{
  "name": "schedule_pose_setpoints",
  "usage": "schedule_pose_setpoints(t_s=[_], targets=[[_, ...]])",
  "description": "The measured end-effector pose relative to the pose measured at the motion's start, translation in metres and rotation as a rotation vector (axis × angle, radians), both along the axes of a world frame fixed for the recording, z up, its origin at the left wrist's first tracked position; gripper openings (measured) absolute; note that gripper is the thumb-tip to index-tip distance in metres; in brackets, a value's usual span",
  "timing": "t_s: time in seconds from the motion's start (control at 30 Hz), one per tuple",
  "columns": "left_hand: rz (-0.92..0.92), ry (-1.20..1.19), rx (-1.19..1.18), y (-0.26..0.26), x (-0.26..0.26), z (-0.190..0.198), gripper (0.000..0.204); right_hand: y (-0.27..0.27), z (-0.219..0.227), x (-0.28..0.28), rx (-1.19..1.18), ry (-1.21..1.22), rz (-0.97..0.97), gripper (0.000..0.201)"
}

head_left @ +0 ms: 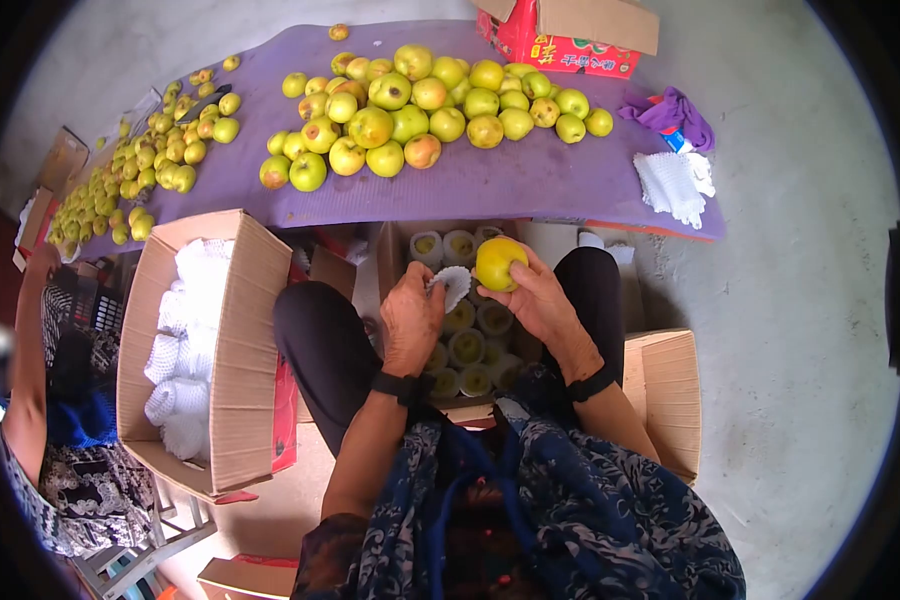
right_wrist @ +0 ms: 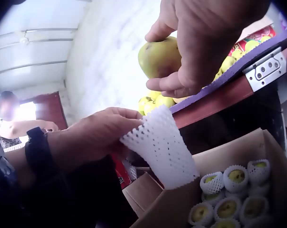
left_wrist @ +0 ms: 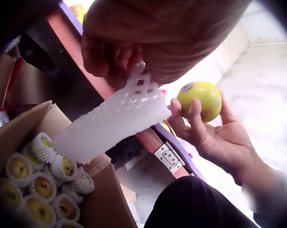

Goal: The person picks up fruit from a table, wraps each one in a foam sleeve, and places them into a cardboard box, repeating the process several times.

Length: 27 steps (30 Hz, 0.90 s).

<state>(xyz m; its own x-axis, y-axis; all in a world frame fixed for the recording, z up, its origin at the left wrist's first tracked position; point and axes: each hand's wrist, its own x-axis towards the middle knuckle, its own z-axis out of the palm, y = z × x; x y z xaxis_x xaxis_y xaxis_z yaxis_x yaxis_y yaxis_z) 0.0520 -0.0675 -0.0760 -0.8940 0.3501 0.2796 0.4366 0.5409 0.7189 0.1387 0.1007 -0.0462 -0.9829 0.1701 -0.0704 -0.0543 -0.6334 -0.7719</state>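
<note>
My right hand [head_left: 542, 300] holds a yellow-green apple [head_left: 500, 264] between thumb and fingers; in the left wrist view the apple [left_wrist: 199, 101] shows a brownish mark. My left hand [head_left: 412, 318] pinches one end of a white foam net sleeve [head_left: 453, 287], just left of the apple and apart from it. The sleeve [right_wrist: 163, 147] hangs empty from the left fingers in the right wrist view. Below both hands, an open carton [right_wrist: 157, 209] holds apples in white foam nets [right_wrist: 227, 207].
Loose apples [head_left: 390, 125] lie across the purple-covered table [head_left: 530, 185]. A carton of white foam sleeves [head_left: 245, 350] stands at the left, beside another person's arm [head_left: 30, 370]. A red box [head_left: 570, 50], a purple cloth [head_left: 682, 115] and white netting [head_left: 670, 185] are at the right end.
</note>
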Motion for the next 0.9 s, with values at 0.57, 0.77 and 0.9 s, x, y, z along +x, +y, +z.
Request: schedule_pose_setpoints(t_s=[0.57, 0.77, 0.9], targets=[[-0.047, -0.301, 0.280, 0.011, 0.002, -0.042, 0.014, -0.025, -0.033, 0.012, 0.150, -0.104, 0.006, 0.053], [-0.114, -0.538, 0.494, 0.009, 0.001, -0.031, 0.011, -0.024, -0.031, 0.020, 0.154, -0.198, 0.035, 0.053], [-0.159, -0.535, 0.631, 0.009, 0.001, -0.038, 0.018, -0.022, -0.033, 0.021, 0.412, -0.238, 0.001, 0.052]])
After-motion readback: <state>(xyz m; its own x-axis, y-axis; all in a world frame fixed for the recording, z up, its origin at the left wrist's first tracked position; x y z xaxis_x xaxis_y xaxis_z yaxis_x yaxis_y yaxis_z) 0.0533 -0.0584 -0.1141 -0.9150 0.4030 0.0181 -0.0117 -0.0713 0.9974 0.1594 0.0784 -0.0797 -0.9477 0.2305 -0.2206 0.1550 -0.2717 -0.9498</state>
